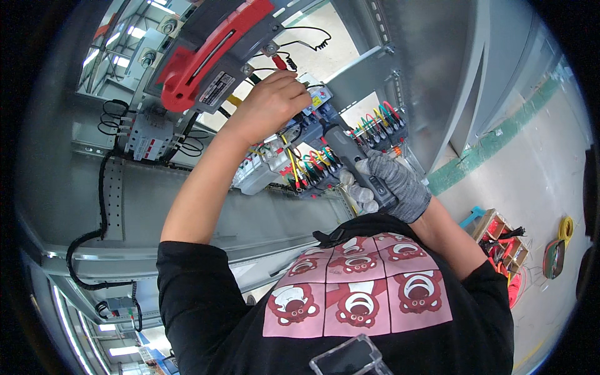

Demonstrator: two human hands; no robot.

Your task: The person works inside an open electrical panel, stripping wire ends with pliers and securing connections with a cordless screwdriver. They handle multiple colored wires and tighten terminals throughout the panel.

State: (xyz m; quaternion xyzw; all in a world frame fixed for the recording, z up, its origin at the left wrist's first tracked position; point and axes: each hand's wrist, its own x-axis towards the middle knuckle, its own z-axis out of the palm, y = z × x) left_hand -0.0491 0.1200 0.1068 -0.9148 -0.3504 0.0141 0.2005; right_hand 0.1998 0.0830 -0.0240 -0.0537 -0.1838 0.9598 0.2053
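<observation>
My bare left hand reaches up into the open grey cabinet, fingers curled together by a small light-grey device with a yellow label. What its fingertips hold, if anything, is hidden. Just above them hangs a black wire with a red sleeve, running to a terminal of the large switch with a red handle. My right hand, in a grey knit glove with a pale palm, is wrapped round a slim dark power screwdriver. Its tip points up-left toward blue-grey components below my left hand.
Terminal rows with green, yellow and red wires flank the screwdriver. A small grey breaker with black leads sits at left. Black cable runs along the cabinet frame. On the floor at right stand a wooden box of red parts and a yellow coil.
</observation>
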